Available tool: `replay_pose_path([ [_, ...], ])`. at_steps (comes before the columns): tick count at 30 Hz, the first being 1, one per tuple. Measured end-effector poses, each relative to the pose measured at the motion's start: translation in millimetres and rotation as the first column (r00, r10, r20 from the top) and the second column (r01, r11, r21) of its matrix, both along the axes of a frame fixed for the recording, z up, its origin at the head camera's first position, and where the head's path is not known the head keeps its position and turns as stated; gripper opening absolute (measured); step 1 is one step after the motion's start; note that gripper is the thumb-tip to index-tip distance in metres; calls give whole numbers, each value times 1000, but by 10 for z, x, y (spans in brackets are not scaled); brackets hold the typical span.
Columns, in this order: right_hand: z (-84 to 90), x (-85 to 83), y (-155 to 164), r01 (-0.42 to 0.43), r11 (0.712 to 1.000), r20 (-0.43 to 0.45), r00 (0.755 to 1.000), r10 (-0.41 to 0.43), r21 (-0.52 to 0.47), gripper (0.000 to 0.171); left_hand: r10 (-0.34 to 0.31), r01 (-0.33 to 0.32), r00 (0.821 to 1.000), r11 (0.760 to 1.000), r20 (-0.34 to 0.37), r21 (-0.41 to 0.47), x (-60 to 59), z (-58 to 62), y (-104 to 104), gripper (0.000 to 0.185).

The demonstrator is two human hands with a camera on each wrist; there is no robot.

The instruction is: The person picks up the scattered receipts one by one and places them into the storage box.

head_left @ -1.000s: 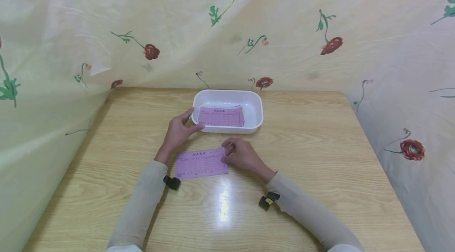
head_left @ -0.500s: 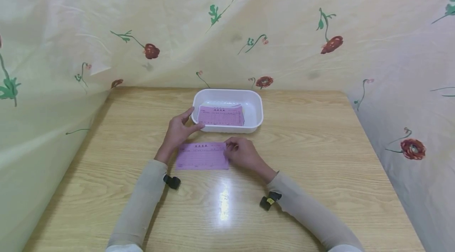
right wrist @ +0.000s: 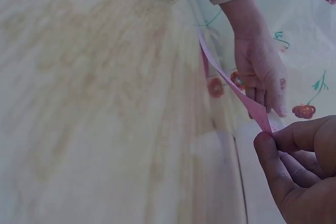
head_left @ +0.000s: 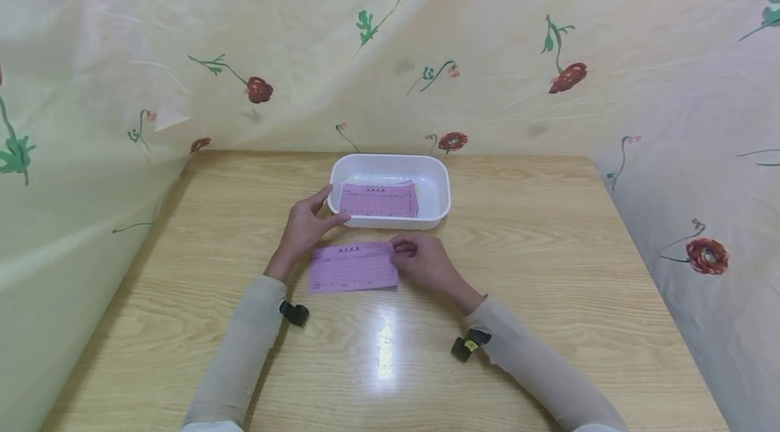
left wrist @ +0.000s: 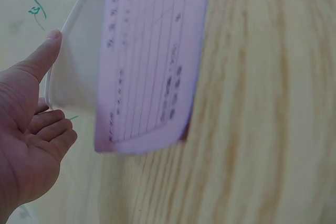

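Note:
My right hand [head_left: 429, 263] pinches a pink printed paper slip [head_left: 352, 268] at its right end, thumb against forefinger. Seen edge-on in the right wrist view, the slip [right wrist: 228, 80] is held above the table and bends slightly. With its thumb on the rim and other fingers curled at the outside, my left hand [head_left: 305, 222] holds the left end of a white plastic container [head_left: 435, 195]. Inside that container lies a pile of similar pink slips [head_left: 378, 202], towards its left side. In the left wrist view the held slip overlaps part of the container.
The wooden table [head_left: 536, 235] spreads out on both sides of the container. Behind it and at its sides hangs a pale cloth [head_left: 292, 32] with painted red flowers. Small black cameras [head_left: 295, 313] are strapped to both wrists.
My right hand has shifted slightly right with the pink slip, which has risen towards the container and passed through a levelled tilt. The left hand and the container stay in place.

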State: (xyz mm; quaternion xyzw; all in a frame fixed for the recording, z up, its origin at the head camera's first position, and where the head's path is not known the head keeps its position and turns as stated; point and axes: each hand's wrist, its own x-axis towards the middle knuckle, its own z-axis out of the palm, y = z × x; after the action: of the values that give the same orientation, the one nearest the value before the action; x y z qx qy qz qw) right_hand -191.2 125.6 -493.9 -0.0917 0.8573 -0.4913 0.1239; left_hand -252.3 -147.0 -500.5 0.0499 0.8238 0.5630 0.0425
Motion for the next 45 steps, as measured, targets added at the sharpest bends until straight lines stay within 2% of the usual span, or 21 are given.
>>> replay_pose_path([
  [13,218,11,257,-19,1000,-38,999,20,18,26,4,-4,1000,1000,-7,6,-4,-24,-9,88],
  [27,461,11,452,25,999,-80,996,-28,-36,24,11,-11,1000,1000,1,0,-8,-13,-5,88],
  [31,524,-12,474,24,998,-102,994,-29,-56,23,20,-20,1000,1000,23,-3,-13,-8,-1,89],
  [39,670,-99,511,40,995,-171,984,-55,-91,23,15,-14,999,999,-32,35,-37,-32,-11,68],
  [45,792,-186,554,76,990,-197,976,-98,-116,23,14,-14,999,1000,-36,10,-44,-36,-1,70],
])
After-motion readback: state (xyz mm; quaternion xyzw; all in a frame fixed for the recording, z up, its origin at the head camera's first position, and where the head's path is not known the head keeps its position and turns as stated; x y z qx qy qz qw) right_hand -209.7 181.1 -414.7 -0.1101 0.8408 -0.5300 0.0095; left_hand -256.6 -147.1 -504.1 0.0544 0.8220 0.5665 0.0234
